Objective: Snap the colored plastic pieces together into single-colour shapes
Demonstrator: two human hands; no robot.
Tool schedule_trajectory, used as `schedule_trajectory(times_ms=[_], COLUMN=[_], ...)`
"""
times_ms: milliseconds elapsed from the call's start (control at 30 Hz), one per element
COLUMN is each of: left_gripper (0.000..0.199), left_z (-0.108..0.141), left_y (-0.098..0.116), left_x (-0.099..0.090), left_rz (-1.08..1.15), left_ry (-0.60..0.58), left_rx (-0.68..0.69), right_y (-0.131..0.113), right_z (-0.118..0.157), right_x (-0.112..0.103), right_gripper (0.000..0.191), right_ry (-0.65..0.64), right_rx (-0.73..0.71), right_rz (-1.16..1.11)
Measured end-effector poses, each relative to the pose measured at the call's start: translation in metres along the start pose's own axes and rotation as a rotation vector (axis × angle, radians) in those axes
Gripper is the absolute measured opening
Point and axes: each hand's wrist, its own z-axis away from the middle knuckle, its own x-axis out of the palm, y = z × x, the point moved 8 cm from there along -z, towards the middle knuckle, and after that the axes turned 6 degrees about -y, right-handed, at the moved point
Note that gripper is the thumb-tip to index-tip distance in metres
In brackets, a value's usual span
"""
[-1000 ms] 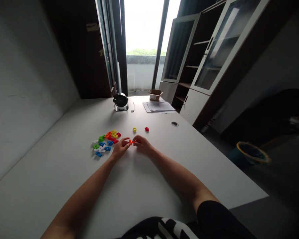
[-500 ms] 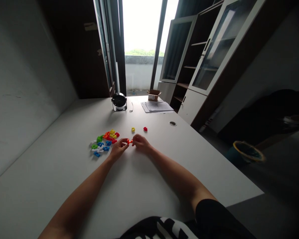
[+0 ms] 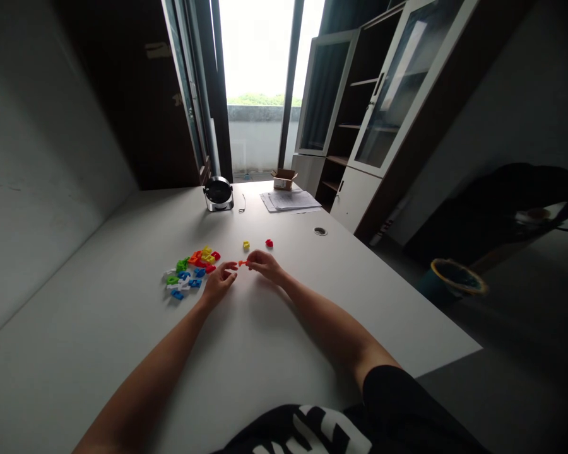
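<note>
Between the thumb and fingers of my right hand [image 3: 262,262] is a small orange plastic piece [image 3: 242,263], its free end pointing left. My left hand [image 3: 220,282] is just left of that piece, thumb and fingers apart, with nothing seen between them. A loose pile of small plastic pieces [image 3: 183,275] in blue, white, green, orange, yellow and red lies beside my left hand. Beyond my hands, a yellow piece [image 3: 246,245] and a red piece [image 3: 269,243] sit singly on the white table [image 3: 274,353].
Toward the far edge stand a round black and silver device [image 3: 218,194], a stack of papers [image 3: 291,200] and an open cardboard box [image 3: 283,180]. A round cable hole [image 3: 320,231] is set in the tabletop at right. A bucket [image 3: 457,277] stands beyond the right edge.
My left hand has let go of the orange piece and drawn a little left, its fingers opening. My right hand keeps hold of the piece. The view has shifted slightly.
</note>
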Motion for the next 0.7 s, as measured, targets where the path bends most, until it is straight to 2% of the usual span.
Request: schedule_trajectory(times_ms=[67, 167, 233, 300, 367, 467, 700], left_gripper=[0.036, 0.031, 0.028, 0.026, 0.024, 0.023, 0.022], left_z=[-0.001, -0.001, 0.0, 0.001, 0.002, 0.003, 0.004], left_y=[-0.002, -0.002, 0.001, 0.004, 0.007, 0.011, 0.013], left_x=[0.002, 0.008, 0.011, 0.012, 0.013, 0.013, 0.013], left_rz=[-0.038, -0.111, -0.174, -0.23, -0.264, -0.28, -0.311], left_ry=[-0.018, -0.073, -0.102, -0.115, -0.118, -0.136, -0.144], left_rx=[0.001, 0.011, 0.028, 0.039, 0.043, 0.051, 0.059], right_y=[-0.004, -0.01, -0.008, 0.002, 0.018, 0.038, 0.053], right_z=[-0.001, 0.015, 0.029, 0.039, 0.043, 0.04, 0.037], right_x=[-0.037, -0.107, -0.141, -0.162, -0.174, -0.179, -0.187], right_gripper=[0.027, 0.018, 0.014, 0.012, 0.011, 0.009, 0.018], right_ry=[0.179, 0.554, 0.686, 0.741, 0.736, 0.681, 0.697], right_rx=[-0.015, -0.001, 0.056, 0.166, 0.286, 0.413, 0.586], right_rz=[0.112, 0.409, 0.609, 0.761, 0.858, 0.964, 1.059])
